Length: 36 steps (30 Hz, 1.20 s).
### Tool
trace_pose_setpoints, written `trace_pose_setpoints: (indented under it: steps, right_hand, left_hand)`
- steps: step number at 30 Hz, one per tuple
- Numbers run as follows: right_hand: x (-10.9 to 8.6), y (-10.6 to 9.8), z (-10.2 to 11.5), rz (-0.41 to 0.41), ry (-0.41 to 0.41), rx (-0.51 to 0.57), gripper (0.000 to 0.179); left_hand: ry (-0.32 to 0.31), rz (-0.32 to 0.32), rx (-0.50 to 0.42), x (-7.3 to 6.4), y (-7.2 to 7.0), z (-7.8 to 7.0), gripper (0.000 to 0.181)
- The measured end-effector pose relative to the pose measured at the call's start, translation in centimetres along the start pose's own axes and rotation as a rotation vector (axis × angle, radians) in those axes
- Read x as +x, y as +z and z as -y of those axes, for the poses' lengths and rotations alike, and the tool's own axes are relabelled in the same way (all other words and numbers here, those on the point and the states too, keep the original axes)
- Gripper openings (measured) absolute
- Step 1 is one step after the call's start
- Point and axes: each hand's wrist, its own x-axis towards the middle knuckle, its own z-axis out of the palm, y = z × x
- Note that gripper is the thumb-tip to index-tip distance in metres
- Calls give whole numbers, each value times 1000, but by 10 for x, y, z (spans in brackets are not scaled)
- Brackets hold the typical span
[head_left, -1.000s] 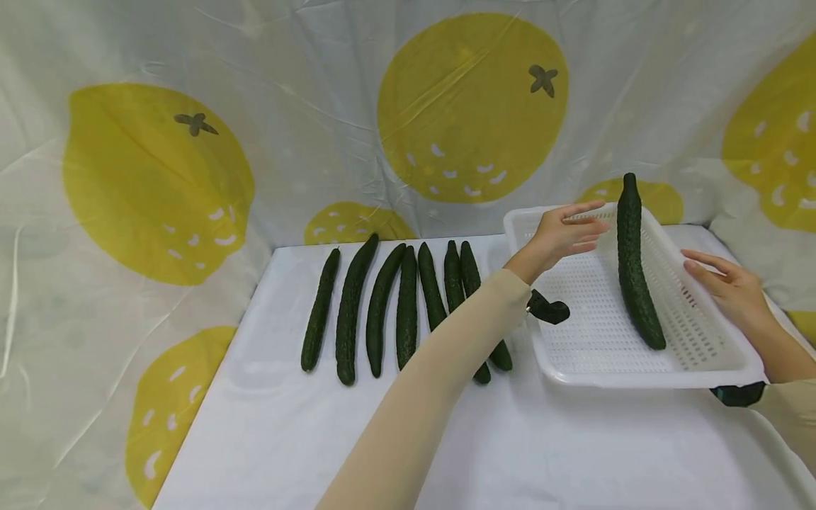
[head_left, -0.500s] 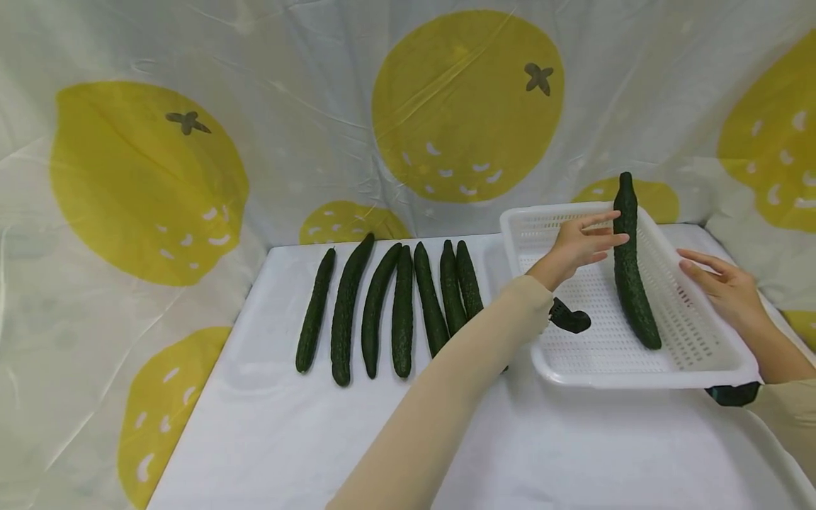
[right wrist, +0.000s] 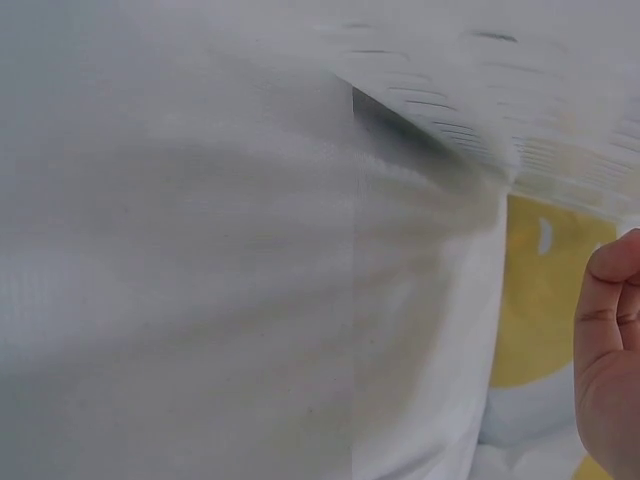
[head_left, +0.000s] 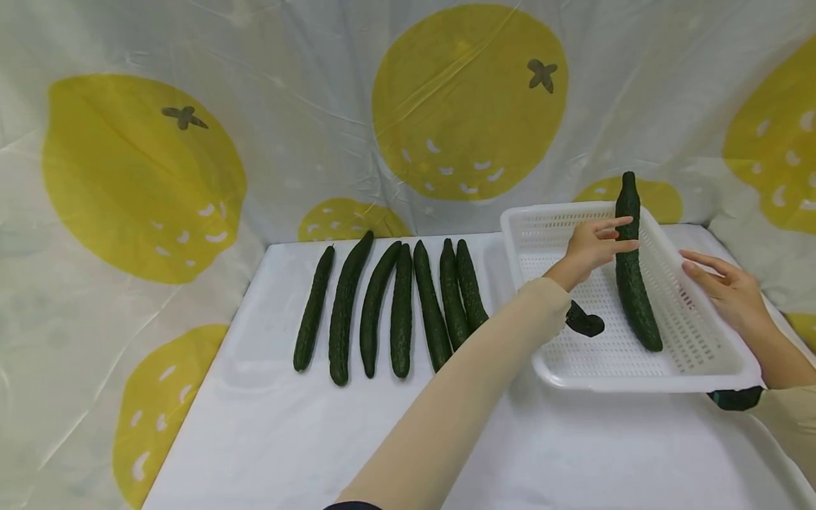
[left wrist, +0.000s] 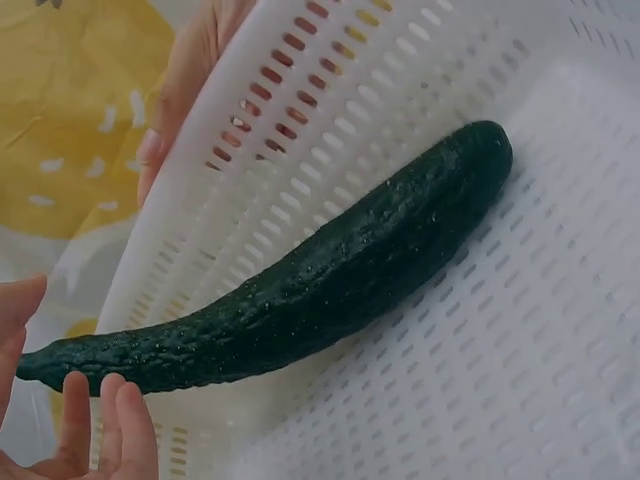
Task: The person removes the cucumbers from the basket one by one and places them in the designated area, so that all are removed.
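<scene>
A dark green, bumpy cucumber (head_left: 633, 294) leans in a white plastic basket (head_left: 637, 382), its narrow end sticking up past the far rim. My left hand (head_left: 593, 246) reaches over the basket to that upper part. In the left wrist view the cucumber's narrow end passes between the thumb and the fingers (left wrist: 135, 435), which are spread apart and fairly straight. Outside the basket's right wall is my right hand (head_left: 733, 290), with extended fingertips right at the rim. The right wrist view catches only part of this hand (right wrist: 610, 370), below the slotted basket.
Several cucumbers (head_left: 401, 312) lie side by side on the white-covered table (head_left: 268, 425) left of the basket. My left sleeve (head_left: 459, 404) covers the lower ends of some. A lemon-print curtain (head_left: 306, 106) hangs behind and at the sides.
My left hand has moved right across the basket until its fingers overlap the leaning cucumber's upper part. My right hand has stayed at the basket's right rim.
</scene>
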Motion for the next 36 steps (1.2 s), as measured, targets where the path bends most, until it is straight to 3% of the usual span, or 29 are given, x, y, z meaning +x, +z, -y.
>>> trace_pose_setpoints:
  steps: [7, 16, 26, 36]
  right_hand:
    - [1, 3, 0, -16, 14, -64, 30]
    - [-4, 6, 1, -26, -8, -57, 30]
    - [-2, -6, -8, -34, -32, -100, 35]
    - [5, 1, -7, -17, -24, -38, 35]
  left_hand:
    - [22, -69, 203, 1, 3, 9, 36]
    - [48, -61, 262, 7, 11, 16, 36]
    - [3, -35, 396, 9, 23, 23, 37]
    - [-28, 37, 324, 17, 21, 28, 42]
